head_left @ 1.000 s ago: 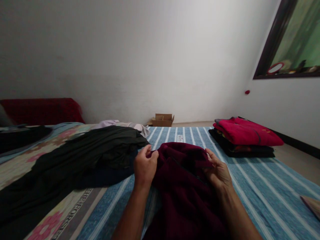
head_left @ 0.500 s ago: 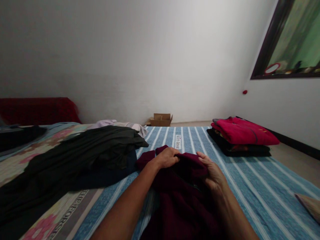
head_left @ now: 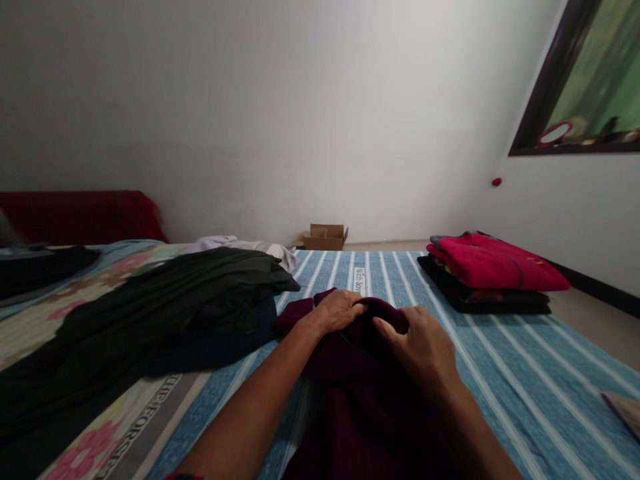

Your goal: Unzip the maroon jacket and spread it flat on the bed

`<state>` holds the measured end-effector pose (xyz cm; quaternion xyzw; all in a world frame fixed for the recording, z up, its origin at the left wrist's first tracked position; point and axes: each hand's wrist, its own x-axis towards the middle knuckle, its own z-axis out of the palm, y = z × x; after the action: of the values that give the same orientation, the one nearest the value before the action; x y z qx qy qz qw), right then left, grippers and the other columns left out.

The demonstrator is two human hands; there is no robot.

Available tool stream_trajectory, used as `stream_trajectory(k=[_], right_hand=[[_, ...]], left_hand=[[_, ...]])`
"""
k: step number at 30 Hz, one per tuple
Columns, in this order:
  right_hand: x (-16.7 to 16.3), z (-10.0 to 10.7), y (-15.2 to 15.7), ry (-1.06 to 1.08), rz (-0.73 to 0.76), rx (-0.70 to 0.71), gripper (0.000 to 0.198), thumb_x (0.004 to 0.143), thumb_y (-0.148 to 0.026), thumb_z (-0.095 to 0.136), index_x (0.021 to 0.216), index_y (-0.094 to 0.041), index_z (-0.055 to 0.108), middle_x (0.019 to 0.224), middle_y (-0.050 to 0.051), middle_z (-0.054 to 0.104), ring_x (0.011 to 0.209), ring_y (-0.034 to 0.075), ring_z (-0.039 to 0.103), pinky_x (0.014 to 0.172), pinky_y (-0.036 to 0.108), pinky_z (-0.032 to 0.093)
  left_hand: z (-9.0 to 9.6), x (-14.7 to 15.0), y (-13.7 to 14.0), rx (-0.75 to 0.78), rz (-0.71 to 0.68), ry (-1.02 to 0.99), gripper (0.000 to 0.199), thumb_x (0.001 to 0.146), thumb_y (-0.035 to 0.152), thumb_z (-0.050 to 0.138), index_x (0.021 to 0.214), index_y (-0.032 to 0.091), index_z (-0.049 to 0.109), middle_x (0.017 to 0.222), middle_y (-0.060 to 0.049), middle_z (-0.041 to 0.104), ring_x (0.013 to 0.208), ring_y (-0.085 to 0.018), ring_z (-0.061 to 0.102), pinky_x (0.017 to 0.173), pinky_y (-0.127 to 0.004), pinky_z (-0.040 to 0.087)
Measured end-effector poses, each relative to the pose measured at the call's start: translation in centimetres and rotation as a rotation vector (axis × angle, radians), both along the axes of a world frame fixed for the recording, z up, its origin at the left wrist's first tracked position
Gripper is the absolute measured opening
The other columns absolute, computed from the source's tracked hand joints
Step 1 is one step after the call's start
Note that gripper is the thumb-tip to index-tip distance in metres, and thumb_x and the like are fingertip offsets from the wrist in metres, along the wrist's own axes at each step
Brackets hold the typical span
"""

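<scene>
A dark maroon garment (head_left: 360, 413) lies in front of me on the blue striped bed sheet (head_left: 505, 373), its collar opening facing up. With fingers closed on the collar's left edge, my left hand (head_left: 337, 311) holds the cloth. My right hand (head_left: 425, 343) grips the collar's right edge, thumb inside the opening and fingers behind the cloth. The lower part of the garment runs down in dark folds out of the bottom of the view, partly behind my right forearm.
Dark green clothing (head_left: 200, 300) is heaped on the left, over a navy piece (head_left: 225, 343). A folded pink garment (head_left: 490, 260) tops a stack with black cloth (head_left: 495, 303) at right. Beyond the bed's far edge sits a cardboard box (head_left: 326, 238) by the wall.
My right hand has turned and shifted its hold on the collar, its thumb now inside the opening. The collar edge has become rounder. My left hand stays almost in place.
</scene>
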<state>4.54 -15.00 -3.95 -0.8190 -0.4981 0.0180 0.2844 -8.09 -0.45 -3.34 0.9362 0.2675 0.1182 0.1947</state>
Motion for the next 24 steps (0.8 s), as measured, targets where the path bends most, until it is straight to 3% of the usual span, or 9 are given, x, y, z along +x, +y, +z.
stream_trajectory(k=[3,6,11,16,24], right_hand=[[-0.9,0.5,-0.2,-0.119,0.029,-0.186,0.025,0.084,-0.034,0.043,0.086,-0.019,0.062,0.086,0.009,0.066,0.079,0.024,0.061,0.060,0.030,0.036],[-1.6,0.8,-0.5,-0.203,0.065,-0.254,0.026,0.087,-0.023,0.034,0.086,-0.018,0.060,0.083,0.010,0.067,0.077,0.025,0.063,0.057,0.030,0.034],[-1.9,1.6,-0.6,-0.218,0.139,-0.243,0.024,0.088,-0.018,0.032,0.093,-0.017,0.056,0.087,0.010,0.067,0.078,0.026,0.063,0.058,0.031,0.032],[-1.8,1.7,-0.4,-0.150,0.198,-0.205,0.028,0.083,-0.026,0.047,0.110,-0.018,0.046,0.093,0.009,0.066,0.084,0.028,0.062,0.060,0.031,0.033],[-1.6,1.3,0.5,-0.207,0.179,-0.187,0.024,0.078,-0.010,0.038,0.097,-0.017,0.051,0.084,0.010,0.067,0.077,0.027,0.064,0.056,0.030,0.030]], left_hand=[[0.3,0.3,0.2,0.030,0.026,0.003,0.026,0.081,0.031,0.045,0.067,0.017,0.062,0.064,-0.002,0.060,0.064,-0.016,0.051,0.061,-0.025,0.036],[0.8,0.6,0.3,0.018,0.010,0.021,0.027,0.078,0.025,0.043,0.059,0.017,0.059,0.056,0.000,0.055,0.060,-0.014,0.049,0.058,-0.023,0.035],[2.1,0.8,0.9,-0.003,-0.027,0.006,0.025,0.076,0.019,0.040,0.065,0.016,0.063,0.061,0.002,0.058,0.063,-0.013,0.049,0.060,-0.022,0.035],[2.2,1.1,2.0,0.024,-0.047,-0.037,0.025,0.079,0.022,0.041,0.071,0.017,0.064,0.066,0.001,0.059,0.066,-0.014,0.050,0.064,-0.023,0.035],[0.4,0.5,2.9,-0.001,-0.023,-0.066,0.025,0.081,0.027,0.042,0.074,0.017,0.064,0.068,0.000,0.060,0.068,-0.014,0.052,0.064,-0.022,0.036]])
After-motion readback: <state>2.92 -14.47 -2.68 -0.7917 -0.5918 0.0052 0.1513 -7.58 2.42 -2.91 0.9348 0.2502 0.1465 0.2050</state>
